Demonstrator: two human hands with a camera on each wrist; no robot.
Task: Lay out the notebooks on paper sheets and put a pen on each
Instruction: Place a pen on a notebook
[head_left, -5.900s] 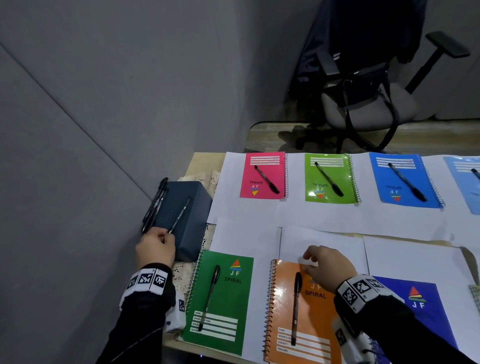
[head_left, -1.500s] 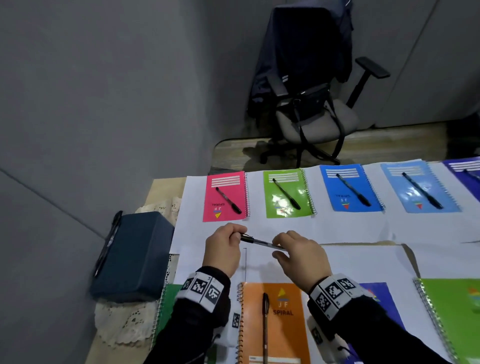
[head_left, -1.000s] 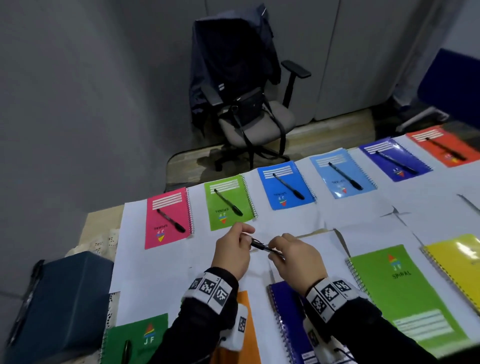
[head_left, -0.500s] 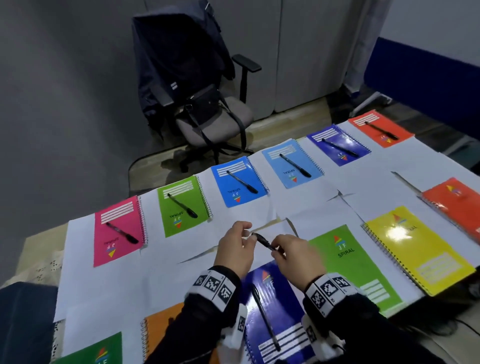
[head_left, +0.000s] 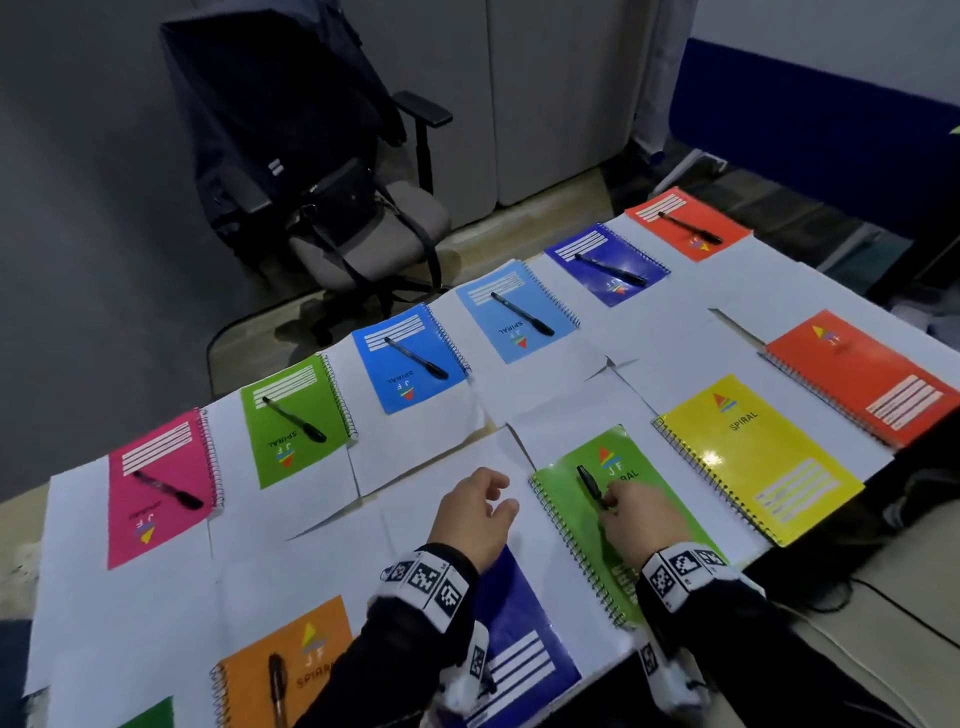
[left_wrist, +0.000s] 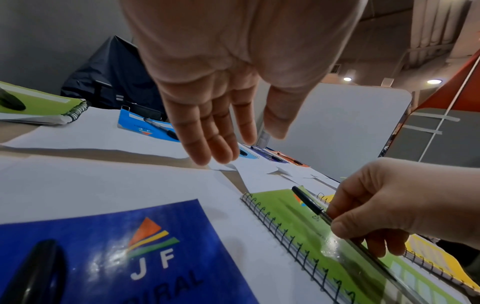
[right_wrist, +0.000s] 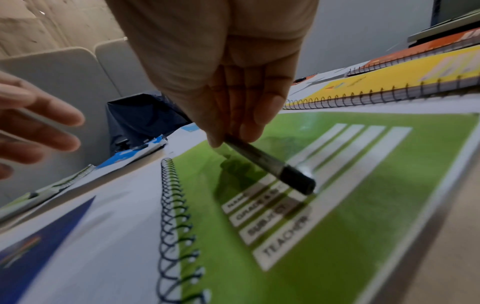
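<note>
My right hand (head_left: 610, 501) pinches a black pen (head_left: 589, 483) and holds it low over the near-row light green notebook (head_left: 576, 540). In the right wrist view the pen (right_wrist: 270, 164) slants down, its capped end touching the green cover (right_wrist: 363, 205). My left hand (head_left: 488, 499) hovers with fingers spread and empty over the paper sheet (head_left: 441, 467) left of that notebook; the left wrist view shows its fingers (left_wrist: 215, 131) straight. The yellow notebook (head_left: 753, 467) and red-orange notebook (head_left: 862, 379) to the right carry no pen. The dark blue notebook (left_wrist: 103, 246) beside my left wrist has one.
Several notebooks in the far row, from pink (head_left: 156, 483) to red (head_left: 685, 228), each carry a pen. An orange notebook (head_left: 249, 675) with a pen lies near left. An office chair (head_left: 337, 208) stands behind the table. Cables (head_left: 883, 623) run past the table's right edge.
My left hand has let go of the pen and opened. My right hand has carried the pen rightwards and down onto the light green notebook. The head view has swung right.
</note>
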